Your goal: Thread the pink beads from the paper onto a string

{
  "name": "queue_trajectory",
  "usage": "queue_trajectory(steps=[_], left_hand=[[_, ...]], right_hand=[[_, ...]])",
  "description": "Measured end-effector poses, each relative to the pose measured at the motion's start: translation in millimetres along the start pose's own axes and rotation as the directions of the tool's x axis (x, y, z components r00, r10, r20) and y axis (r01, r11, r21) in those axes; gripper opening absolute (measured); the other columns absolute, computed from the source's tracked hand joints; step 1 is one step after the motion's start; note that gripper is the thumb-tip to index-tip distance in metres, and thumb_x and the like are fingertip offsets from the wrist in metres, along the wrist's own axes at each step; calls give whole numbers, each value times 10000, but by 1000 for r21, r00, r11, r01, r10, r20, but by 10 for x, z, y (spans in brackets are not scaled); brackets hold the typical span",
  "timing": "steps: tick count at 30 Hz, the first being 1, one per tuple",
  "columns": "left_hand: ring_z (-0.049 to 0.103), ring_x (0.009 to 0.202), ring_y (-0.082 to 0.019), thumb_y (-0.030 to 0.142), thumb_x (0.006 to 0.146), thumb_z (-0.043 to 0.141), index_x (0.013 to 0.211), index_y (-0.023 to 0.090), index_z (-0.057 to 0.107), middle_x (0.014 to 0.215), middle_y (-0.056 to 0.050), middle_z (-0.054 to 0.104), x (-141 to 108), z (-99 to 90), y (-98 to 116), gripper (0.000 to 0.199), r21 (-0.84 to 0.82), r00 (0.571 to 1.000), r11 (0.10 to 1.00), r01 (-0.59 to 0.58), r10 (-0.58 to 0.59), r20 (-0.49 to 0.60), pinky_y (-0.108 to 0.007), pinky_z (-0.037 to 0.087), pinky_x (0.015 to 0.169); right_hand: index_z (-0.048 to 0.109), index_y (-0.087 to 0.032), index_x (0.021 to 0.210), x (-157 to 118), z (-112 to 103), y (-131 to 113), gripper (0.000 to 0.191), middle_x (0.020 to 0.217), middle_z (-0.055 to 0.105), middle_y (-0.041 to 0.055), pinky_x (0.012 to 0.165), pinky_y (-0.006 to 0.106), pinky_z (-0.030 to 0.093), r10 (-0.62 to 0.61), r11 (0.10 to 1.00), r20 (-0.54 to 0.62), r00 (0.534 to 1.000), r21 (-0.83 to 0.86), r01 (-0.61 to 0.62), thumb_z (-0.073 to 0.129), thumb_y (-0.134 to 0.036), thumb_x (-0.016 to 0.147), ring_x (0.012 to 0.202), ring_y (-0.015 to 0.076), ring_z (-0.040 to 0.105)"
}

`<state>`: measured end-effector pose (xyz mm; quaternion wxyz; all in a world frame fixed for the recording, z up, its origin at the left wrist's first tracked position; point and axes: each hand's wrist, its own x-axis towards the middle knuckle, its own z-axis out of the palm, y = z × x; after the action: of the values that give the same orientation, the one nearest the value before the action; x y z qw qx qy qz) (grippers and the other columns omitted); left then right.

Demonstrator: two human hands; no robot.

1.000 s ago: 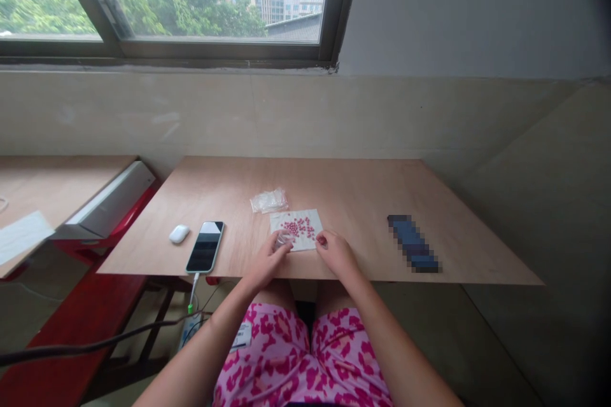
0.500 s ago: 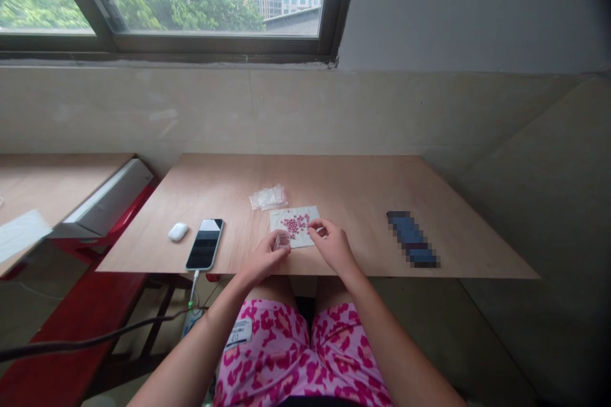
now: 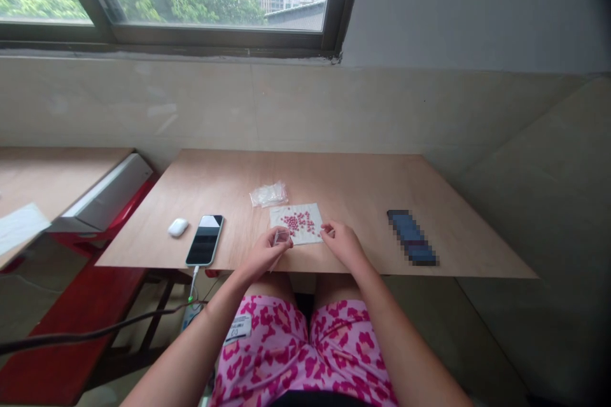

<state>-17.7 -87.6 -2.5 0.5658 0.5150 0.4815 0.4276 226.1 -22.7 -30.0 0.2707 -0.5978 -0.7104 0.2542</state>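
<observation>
My left hand (image 3: 264,254) grips a small clear plastic piece (image 3: 282,237) at the lower edge of a white paper card (image 3: 305,233). Many small pink beads (image 3: 296,222) lie scattered on the card. My right hand (image 3: 342,245) rests at the card's right corner, its fingertips pinched together beside the card. Whether those fingertips hold a bead is too small to tell. A crumpled clear plastic bag (image 3: 268,194) lies just behind the card, on the plywood table (image 3: 353,184).
Left of my hands lie a smartphone (image 3: 205,240) with a charging cable (image 3: 193,286) and a white earbud case (image 3: 178,227). A pixelated dark blue object (image 3: 411,237) lies on the right. A second table (image 3: 57,178) stands at the left, beside a red bench (image 3: 62,337).
My right hand has moved rightward from above the beads to the card's right corner. My left hand keeps its hold on the clear piece.
</observation>
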Motion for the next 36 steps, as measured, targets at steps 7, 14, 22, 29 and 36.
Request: queue_trajectory(steps=[7,14,22,29,36], left_hand=[[608,873,-209,365,855,724,1020,205,595,949,-30,651,-19,-28,-10,264,74,1000,997,-7,8,-17,-320,461,816],[555,854,-195,352,895,686,1025,215,561,926,-14,599,-8,-26,-92,226,233,995,968,-97,95,20,-318,449,807],[631,974,-234,413,910,700,1104,206,625,1035,-52,678,-13,-10,-37,293,150,998,987,-64,61,24,-358,476,896],[703,1043,-260,401,887,745,1140,171,713,1054,-105,750,-23,-10,79,343,-262,998,964,47,-58,-33,-392,493,1016],[711,942,-218,326,875,770,1090,163,674,980,-83,721,-1,-10,46,286,-463,998,884,65,-61,23,-388,526,984]], right_hand=[[738,-184,871,-43,177,54,99,971,728,83,825,275,486,-40,991,-5,999,-125,39,642,-159,875,904,210,681],[728,-181,890,-112,-10,-371,263,828,742,56,691,286,498,26,944,-100,995,331,9,616,-414,937,740,210,670],[759,-208,925,-170,-2,-751,180,894,764,37,725,272,504,-133,939,-2,991,320,127,643,-346,923,760,182,677],[760,-196,936,-39,153,-186,121,916,753,53,750,264,480,-10,1000,-19,1000,-24,9,643,-209,908,826,199,687],[749,-199,966,-69,263,-191,97,1028,725,75,762,245,451,4,983,-10,1000,-185,-6,666,-207,916,905,198,671]])
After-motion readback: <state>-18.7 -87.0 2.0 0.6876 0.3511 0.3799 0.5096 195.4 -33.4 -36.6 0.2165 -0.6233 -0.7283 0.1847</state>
